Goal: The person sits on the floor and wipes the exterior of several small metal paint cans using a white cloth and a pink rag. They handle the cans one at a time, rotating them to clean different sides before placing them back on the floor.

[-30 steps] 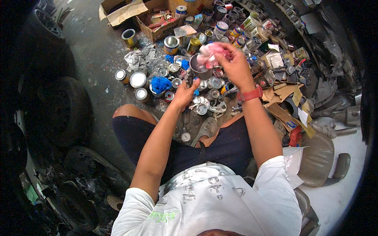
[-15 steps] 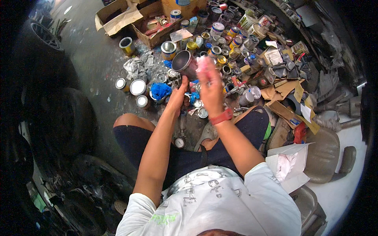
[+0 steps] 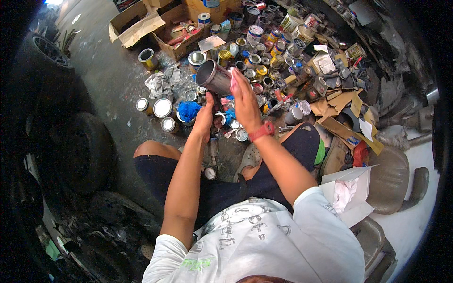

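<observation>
A dark grey cup, tipped with its open mouth to the left, sits at the top of what looks like a paint spray gun. My left hand is closed around the gun's handle below the cup, thumb pointing up; most of the grip is hidden by the hand. A metal fitting and a round gauge hang beneath it. With my right hand, fingers together, I press a pinkish-white cloth against the cup's right side. A lidless can with bright blue plastic stands left of my left hand.
Many paint cans crowd the floor ahead. Cardboard boxes stand at the far left, crumpled paper nearer. Wheels are on the left. On the right are torn cardboard, a white box with pink cloth and a chair.
The cup has moved slightly left and tilted more onto its side. My right hand, blurred before, has come down with the cloth onto the cup's side.
</observation>
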The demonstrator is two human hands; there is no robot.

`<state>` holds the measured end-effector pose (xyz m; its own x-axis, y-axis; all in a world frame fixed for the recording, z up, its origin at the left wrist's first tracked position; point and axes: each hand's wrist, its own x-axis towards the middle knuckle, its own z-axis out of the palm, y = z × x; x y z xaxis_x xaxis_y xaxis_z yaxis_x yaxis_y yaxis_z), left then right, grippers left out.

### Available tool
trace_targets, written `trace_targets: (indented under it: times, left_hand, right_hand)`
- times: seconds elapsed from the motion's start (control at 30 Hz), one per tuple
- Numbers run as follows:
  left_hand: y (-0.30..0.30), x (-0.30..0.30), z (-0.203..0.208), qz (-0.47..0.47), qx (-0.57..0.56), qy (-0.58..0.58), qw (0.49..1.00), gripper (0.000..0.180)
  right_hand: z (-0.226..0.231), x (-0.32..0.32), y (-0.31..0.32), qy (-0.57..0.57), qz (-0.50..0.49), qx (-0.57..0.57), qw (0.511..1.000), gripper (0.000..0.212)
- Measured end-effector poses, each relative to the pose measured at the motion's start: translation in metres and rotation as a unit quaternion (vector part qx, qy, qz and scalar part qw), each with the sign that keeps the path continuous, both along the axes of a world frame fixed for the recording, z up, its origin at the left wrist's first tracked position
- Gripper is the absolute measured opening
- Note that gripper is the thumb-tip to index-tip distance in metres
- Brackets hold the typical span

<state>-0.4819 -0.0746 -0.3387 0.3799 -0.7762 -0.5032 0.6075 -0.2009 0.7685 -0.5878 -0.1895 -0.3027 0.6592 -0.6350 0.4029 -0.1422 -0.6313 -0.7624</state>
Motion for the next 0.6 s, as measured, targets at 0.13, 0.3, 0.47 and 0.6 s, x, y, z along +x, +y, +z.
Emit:
trace_targets:
  times: [0.13,0.3,0.47,0.6]
  left_hand:
    - [-0.005,-0.001,-0.02,0.04,0.022,-0.057,0.997,0.084]
    - [-0.003,-0.003,-0.029,0.021,0.022,-0.053,0.998,0.082]
    - [-0.001,-0.002,-0.001,0.028,-0.002,-0.031,0.999,0.079]
    - [-0.009,-0.007,-0.008,0.037,0.012,-0.061,0.997,0.077]
  right_hand:
    - [0.003,0.007,0.033,-0.005,0.008,-0.113,0.994,0.06]
    - [0.025,0.051,0.009,-0.024,-0.005,-0.057,0.998,0.048]
    - [-0.007,0.006,0.003,-0.013,-0.003,-0.016,1.0,0.053]
    - [0.012,0.005,0.031,0.024,-0.007,-0.143,0.989,0.064]
